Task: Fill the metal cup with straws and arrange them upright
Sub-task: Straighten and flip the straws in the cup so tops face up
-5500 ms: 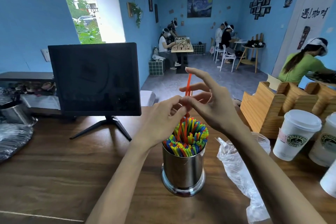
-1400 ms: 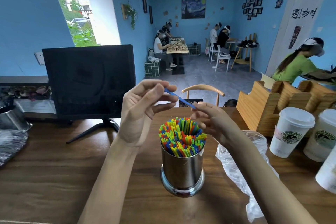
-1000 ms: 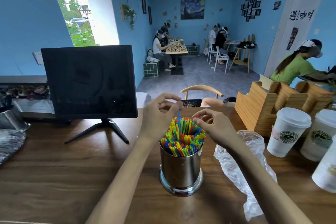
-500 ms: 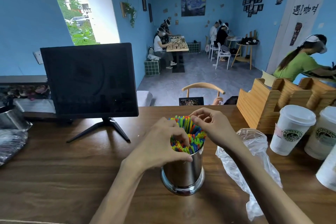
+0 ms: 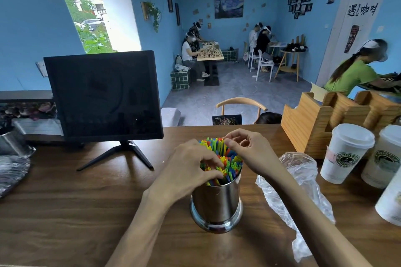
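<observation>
A shiny metal cup (image 5: 217, 206) stands on the wooden table (image 5: 76, 212), packed with upright straws (image 5: 230, 161) in several colours. My left hand (image 5: 188, 169) lies over the near left side of the bundle, with fingertips and thumb curled into the straw tops and pinching some of them. My right hand (image 5: 249, 151) hovers at the far right side, and its thumb and forefinger pinch the tip of a straw at the back of the bundle. The left part of the bundle is hidden under my left hand.
A black monitor (image 5: 104, 95) on a stand is at the back left. A crumpled clear plastic bag (image 5: 299, 182) lies right of the cup. Lidded paper cups (image 5: 345, 151) and a wooden holder (image 5: 314, 119) crowd the right. A metal pot (image 5: 13, 143) sits far left.
A blue straw held between both hands was lowered into the bundle. My left hand then dropped onto the straw tops and now digs its fingertips in, while my right hand stays at the far side.
</observation>
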A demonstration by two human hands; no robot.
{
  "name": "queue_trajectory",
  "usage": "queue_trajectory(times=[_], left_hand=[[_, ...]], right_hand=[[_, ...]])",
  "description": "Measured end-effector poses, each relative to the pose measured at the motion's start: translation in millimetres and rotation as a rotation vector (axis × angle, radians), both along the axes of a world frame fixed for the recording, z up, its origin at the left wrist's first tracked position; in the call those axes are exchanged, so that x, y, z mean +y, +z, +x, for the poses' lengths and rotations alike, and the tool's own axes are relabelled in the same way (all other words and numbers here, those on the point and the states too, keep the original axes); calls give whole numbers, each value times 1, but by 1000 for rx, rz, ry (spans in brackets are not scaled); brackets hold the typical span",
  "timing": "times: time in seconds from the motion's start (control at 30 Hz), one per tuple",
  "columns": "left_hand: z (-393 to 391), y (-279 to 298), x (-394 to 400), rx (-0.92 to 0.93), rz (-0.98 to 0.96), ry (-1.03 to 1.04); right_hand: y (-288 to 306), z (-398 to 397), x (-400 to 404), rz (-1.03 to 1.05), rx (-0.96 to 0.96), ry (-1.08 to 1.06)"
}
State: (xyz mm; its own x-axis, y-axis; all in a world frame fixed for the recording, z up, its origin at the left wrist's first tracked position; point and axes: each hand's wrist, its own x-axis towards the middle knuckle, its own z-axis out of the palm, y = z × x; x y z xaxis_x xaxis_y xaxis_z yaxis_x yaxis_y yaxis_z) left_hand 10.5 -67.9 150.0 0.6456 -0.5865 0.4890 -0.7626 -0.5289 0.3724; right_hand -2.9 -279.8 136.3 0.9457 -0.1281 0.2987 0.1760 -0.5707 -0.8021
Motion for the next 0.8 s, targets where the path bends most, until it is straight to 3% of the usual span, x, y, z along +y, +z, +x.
queue_trajectory(times=[0.53, 0.63, 0.8], left_hand=[[-2, 29, 5, 75, -82, -25], [-4, 49, 13, 139, -236, 7], [-2, 95, 36, 268, -508, 15]], right_hand=[[10, -4, 6, -33, -5, 14], [17, -11, 11, 14, -51, 44], [23, -20, 22, 178, 3, 392]])
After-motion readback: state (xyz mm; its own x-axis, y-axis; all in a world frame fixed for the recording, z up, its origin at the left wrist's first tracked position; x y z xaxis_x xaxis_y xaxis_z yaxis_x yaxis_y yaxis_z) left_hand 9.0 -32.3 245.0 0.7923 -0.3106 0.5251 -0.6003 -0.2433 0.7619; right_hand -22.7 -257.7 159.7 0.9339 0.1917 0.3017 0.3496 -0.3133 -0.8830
